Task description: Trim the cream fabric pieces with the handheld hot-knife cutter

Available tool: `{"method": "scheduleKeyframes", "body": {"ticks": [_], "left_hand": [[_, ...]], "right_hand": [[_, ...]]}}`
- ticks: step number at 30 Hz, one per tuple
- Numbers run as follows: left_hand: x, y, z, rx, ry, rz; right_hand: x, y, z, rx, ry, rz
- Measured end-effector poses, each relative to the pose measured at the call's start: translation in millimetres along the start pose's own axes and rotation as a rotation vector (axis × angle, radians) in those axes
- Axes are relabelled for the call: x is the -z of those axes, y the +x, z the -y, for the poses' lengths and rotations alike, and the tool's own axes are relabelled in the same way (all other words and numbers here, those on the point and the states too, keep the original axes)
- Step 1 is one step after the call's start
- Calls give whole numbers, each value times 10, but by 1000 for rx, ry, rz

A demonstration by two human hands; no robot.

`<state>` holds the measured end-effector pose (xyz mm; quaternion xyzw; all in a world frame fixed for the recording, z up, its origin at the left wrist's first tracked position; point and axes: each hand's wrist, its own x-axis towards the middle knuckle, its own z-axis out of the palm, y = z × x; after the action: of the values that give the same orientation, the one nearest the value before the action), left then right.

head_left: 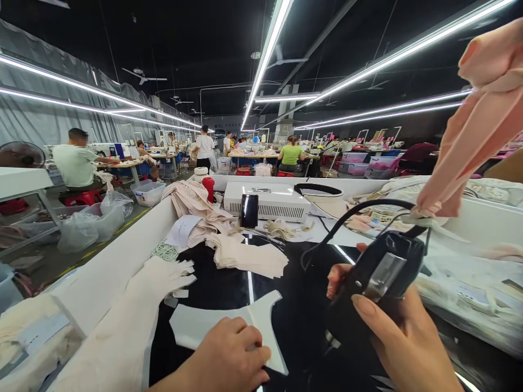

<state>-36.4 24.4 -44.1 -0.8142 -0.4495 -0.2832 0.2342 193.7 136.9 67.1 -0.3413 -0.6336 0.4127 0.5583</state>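
Note:
A white cut fabric piece (229, 321) with curved edges lies on the glossy black work surface (304, 305). My left hand (232, 356) rests over its lower edge with fingers bent and pressed together on the cloth; the fingertips are partly hidden. My right hand (396, 337) grips a black corded hand tool (376, 283) with a clear window on its face, held raised above the surface. Its thick black cable arches up and to the left. Beyond the white piece sits a stack of cream fabric pieces (249, 257).
Long cream fabric (134, 305) lies along the left side wall. A phone (249, 211) stands before a white vented box (265, 198). Knotted pink cloth (478, 120) hangs above the tool at right. Plastic-wrapped bundles (469, 283) lie right. Several people sit at tables farther off.

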Motion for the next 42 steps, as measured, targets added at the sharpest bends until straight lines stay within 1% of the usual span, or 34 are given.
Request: {"method": "scheduleKeyframes", "body": {"ticks": [3, 8, 10, 14, 17, 19, 24, 29, 34, 38, 42], "left_hand": [[-2, 20, -13, 3, -7, -25], [-41, 39, -10, 7, -15, -20], [-45, 40, -1, 11, -27, 0], [-4, 30, 16, 15, -51, 62], [24, 29, 22, 29, -67, 109], [7, 38, 19, 5, -54, 140], [-141, 94, -9, -123, -34, 213], [-225, 150, -25, -189, -24, 253], [-186, 167, -31, -149, -12, 241], [-125, 166, -40, -94, -23, 230], [-108, 165, -43, -63, -31, 234]], "right_hand": [[-12, -23, 18, -11, 28, 30], [-51, -50, 68, -1, 66, 61], [-69, -65, 83, -6, 109, 52], [-98, -105, 93, -10, 167, 108], [-143, -150, 105, -30, 224, 78], [-170, -175, 100, -25, 252, 71], [-184, -193, 5, 50, 264, 174], [-254, -278, -12, 40, 311, 206], [-397, -408, 97, -59, 393, 142], [-436, -439, 122, -54, 416, 126], [-406, -416, 63, -19, 406, 131]]}}
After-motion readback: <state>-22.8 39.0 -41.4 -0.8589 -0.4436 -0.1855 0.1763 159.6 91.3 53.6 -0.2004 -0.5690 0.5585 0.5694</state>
